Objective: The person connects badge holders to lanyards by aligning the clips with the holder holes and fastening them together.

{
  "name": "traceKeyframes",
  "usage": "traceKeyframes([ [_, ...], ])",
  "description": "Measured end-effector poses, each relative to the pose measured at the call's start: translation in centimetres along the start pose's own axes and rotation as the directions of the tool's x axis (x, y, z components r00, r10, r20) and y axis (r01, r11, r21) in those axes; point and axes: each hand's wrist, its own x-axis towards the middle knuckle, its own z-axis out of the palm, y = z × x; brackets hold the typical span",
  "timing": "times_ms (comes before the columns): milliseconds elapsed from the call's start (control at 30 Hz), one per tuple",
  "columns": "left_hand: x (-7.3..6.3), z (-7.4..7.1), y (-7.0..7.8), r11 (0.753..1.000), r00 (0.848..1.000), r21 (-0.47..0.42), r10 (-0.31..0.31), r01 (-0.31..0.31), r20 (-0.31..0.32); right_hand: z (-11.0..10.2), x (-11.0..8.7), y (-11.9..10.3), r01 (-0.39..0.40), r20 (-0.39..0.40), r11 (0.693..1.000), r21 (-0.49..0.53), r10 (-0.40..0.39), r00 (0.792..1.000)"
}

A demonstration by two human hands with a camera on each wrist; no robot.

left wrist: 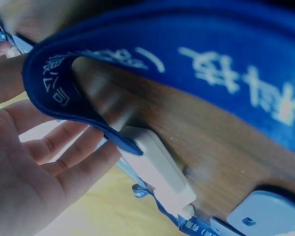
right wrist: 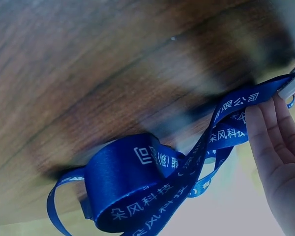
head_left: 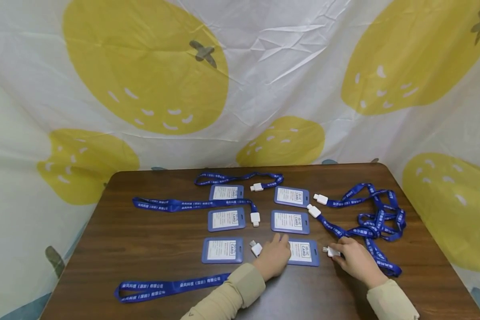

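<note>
In the head view, my left hand [head_left: 275, 255] rests over the left end of a blue card holder [head_left: 304, 252] in the front right row, hiding that end. Its fingers look loosely extended in the left wrist view, where the fingertip contact is hidden. Beside it lies a white lanyard clip [left wrist: 157, 167]; the clip's blue lanyard [left wrist: 211, 59] runs under my wrist. My right hand [head_left: 354, 258] pinches another white clip [head_left: 333, 252] just right of the card holder's slotted end, apart from it. From that clip trails a twisted blue lanyard [right wrist: 187, 162].
Behind stand further card holders [head_left: 290, 222] in two columns on the brown table [head_left: 104, 249]. Lanyards with white clips lie left [head_left: 152, 204] and behind [head_left: 216, 178]; more are tangled at the right [head_left: 380, 218]. A fruit-patterned curtain [head_left: 232, 89] hangs around the table.
</note>
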Motion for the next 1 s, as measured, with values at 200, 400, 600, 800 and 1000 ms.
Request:
traceKeyframes([
  [200,0.08,0.19,-0.08,1.0,1.0,-0.011,0.0,0.0,-0.008,0.28,0.05,0.07,0.013,-0.016,1.0,0.003,-0.013,1.0],
  [400,0.03,0.28,-0.1,1.0,1.0,-0.013,0.003,-0.003,-0.014,0.58,0.09,0.09,0.028,-0.023,1.0,0.004,-0.027,0.999],
  [600,0.01,0.39,-0.08,1.0,1.0,-0.009,0.005,-0.006,-0.018,0.62,0.2,-0.13,0.025,-0.01,1.0,0.01,-0.025,1.0],
  [800,0.11,0.47,-0.06,1.0,1.0,-0.011,0.004,-0.004,-0.009,0.66,0.35,-0.37,0.032,-0.005,0.999,0.008,-0.032,0.999],
  [1000,0.18,0.53,-0.07,1.0,1.0,-0.019,-0.003,0.003,0.005,0.82,0.36,-0.38,0.041,-0.006,0.999,0.004,-0.041,0.999],
])
